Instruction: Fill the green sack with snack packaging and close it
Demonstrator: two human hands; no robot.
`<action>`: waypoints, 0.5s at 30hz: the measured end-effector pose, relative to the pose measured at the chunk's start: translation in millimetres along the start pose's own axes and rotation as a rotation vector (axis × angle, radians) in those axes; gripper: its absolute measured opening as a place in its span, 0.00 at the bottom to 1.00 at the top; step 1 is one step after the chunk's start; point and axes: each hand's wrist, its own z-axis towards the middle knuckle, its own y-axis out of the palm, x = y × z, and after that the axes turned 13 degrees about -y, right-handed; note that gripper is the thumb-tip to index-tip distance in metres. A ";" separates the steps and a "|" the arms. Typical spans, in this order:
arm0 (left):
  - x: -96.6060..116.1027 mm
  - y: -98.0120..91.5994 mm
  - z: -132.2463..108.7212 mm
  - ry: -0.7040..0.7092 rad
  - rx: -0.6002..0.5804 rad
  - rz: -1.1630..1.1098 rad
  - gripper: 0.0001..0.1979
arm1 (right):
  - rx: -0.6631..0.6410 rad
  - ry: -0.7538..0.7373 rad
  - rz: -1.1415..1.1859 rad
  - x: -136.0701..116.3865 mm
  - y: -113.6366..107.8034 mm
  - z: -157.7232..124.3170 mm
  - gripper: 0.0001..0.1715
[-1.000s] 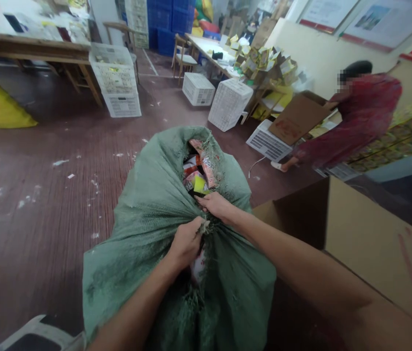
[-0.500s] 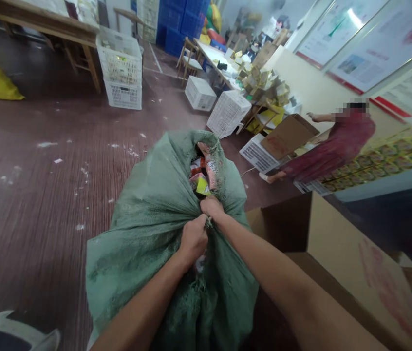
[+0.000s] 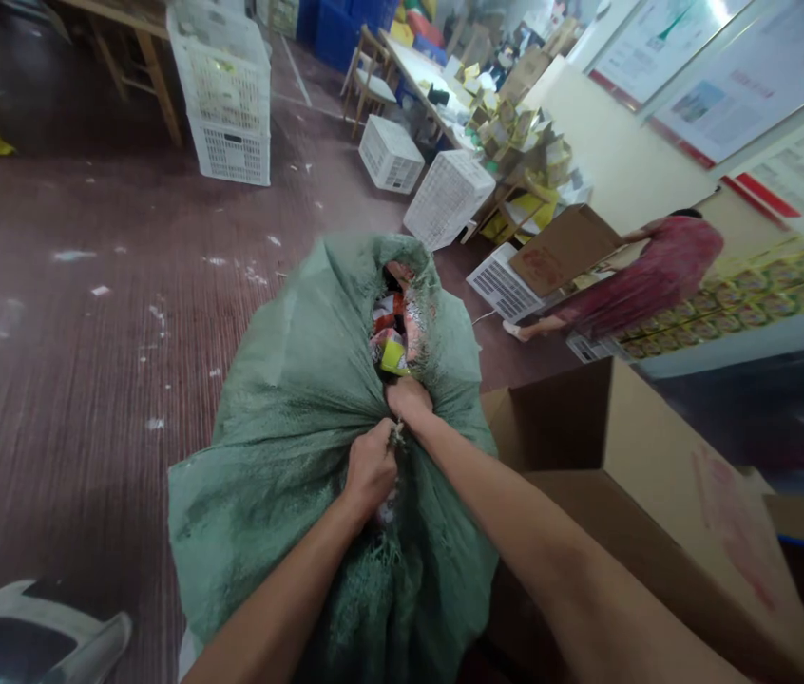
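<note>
A bulging green woven sack (image 3: 280, 380) fills the middle of the view, its fabric gathered into folds toward both hands. My left hand (image 3: 372, 465) is closed in a fist around the bunched cloth at the sack's mouth. Just above and to the right, my right hand (image 3: 409, 399) grips the gathered edge too, its fingertips hidden in the folds. Colourful packets (image 3: 393, 332) in red, pink and yellow show through the gap beyond my right hand. Frayed threads hang below my left hand, where a smaller slit shows something pale inside.
To the right stands an open cardboard box (image 3: 659, 475). A person in red (image 3: 659, 266) bends over another carton (image 3: 563, 249) farther off. White crates (image 3: 235, 142) and a cluttered table (image 3: 423, 71) lie ahead. A white plastic stool (image 3: 88, 636) is at lower left.
Both hands keep their grip on the sack, with only a slight shift. The view has tilted down a little. The person in red has bent lower, arm now at the carton.
</note>
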 end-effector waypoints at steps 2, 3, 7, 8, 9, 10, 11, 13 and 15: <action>-1.7 -3.2 -1.7 0.027 -0.007 -0.069 0.09 | -0.013 -0.044 0.096 1.3 -12.8 -9.4 0.21; -2.8 -4.5 -2.3 0.041 -0.009 -0.102 0.10 | -0.043 -0.082 0.187 4.2 -20.3 -14.7 0.23; -4.7 -7.1 -4.0 0.063 -0.001 -0.214 0.12 | -0.274 -0.289 0.698 20.5 -46.6 -34.1 0.27; -3.9 -7.7 -4.8 0.061 -0.003 -0.246 0.12 | -0.297 -0.305 0.756 22.8 -50.3 -37.1 0.28; -2.4 -8.5 -5.8 0.060 -0.008 -0.283 0.13 | -0.282 -0.294 0.737 23.5 -52.5 -39.0 0.27; -0.3 -9.8 -6.9 0.066 -0.014 -0.321 0.14 | -0.250 -0.272 0.654 22.8 -53.4 -40.0 0.26; 2.2 -11.4 -8.1 0.087 -0.016 -0.357 0.14 | -0.206 -0.257 0.513 20.8 -53.3 -40.2 0.23; 7.3 -15.6 -10.0 0.179 -0.002 -0.414 0.12 | -0.112 -0.292 0.123 15.3 -51.7 -39.1 0.19; 10.7 -19.8 -10.1 0.285 0.016 -0.448 0.09 | -0.044 -0.387 -0.246 10.6 -50.2 -37.5 0.16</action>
